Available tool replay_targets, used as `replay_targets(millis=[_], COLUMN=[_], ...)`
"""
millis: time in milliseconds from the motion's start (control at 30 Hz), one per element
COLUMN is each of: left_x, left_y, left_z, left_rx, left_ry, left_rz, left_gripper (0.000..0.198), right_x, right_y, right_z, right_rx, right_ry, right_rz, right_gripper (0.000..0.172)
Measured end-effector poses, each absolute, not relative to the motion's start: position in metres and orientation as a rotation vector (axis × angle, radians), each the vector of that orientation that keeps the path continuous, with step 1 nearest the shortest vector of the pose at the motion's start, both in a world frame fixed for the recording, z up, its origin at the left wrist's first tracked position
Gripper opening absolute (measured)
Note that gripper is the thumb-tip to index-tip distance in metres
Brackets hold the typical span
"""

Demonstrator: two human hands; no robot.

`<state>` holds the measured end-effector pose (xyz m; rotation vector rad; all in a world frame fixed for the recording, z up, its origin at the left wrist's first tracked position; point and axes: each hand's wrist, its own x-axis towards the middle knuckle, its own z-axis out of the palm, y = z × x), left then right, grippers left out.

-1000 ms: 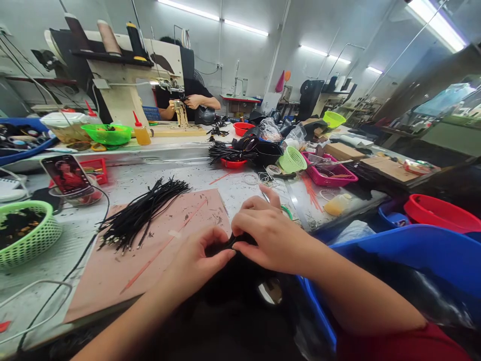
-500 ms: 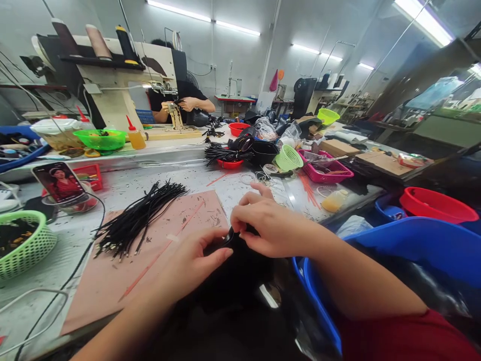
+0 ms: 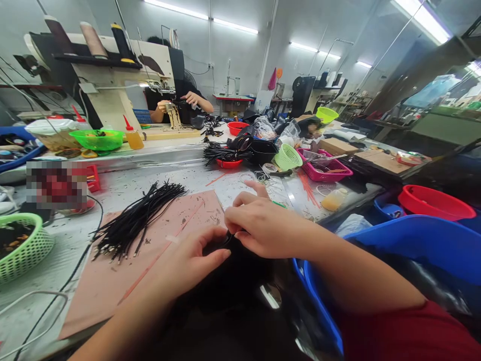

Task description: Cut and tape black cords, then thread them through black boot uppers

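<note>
At the near edge of the table, my left hand (image 3: 197, 255) is closed on a glossy black piece (image 3: 228, 237), thumb below and fingers above. My right hand (image 3: 259, 223) pinches the same piece from the other side, with its index finger raised. Most of the piece is hidden between my fingers, and it blends into the dark material (image 3: 240, 301) on my lap. Just past my right knuckles a thin green strip (image 3: 280, 204) shows; what it belongs to is hidden. To the left, a bundle of black cords (image 3: 139, 218) lies on a pinkish mat (image 3: 101, 291).
A blue bin (image 3: 413, 230) stands close under my right arm. A magenta basket (image 3: 326, 173) and a light green basket (image 3: 288, 158) sit farther back. Another green basket (image 3: 26, 250) is at left. Across the table a person works behind a sewing machine (image 3: 112, 85).
My right hand has shifted slightly left and rolled over the black piece. The green strip beyond it has come into view. My left hand stays nearly still. The person opposite has moved a hand.
</note>
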<state>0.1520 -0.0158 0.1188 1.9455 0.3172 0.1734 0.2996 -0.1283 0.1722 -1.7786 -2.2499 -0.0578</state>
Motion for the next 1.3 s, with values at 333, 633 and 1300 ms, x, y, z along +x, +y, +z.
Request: replay_targets(millis=[333,633,1300], left_x=[0.165,0.163,0.171], left_y=[-0.003,-0.005,-0.003], left_z=[0.129,0.135,0.135], left_rx=[2.03,2.012,2.213], left_ry=[0.337,0.312,0.293], left_rz=[0.172,0.119,0.071], left_gripper=[0.022,0.02,0.02], right_x=[0.303,0.321,0.327], right_y=[-0.125,-0.121,-0.109], right_z=[0.169,0.166,0.181], right_rx=[-1.68,-1.605,-1.59], right_ry=[-2.196,-2.224,-2.359], right_rz=[-0.087,-0.303,0.323], right_gripper=[0.017,0.023,0.015])
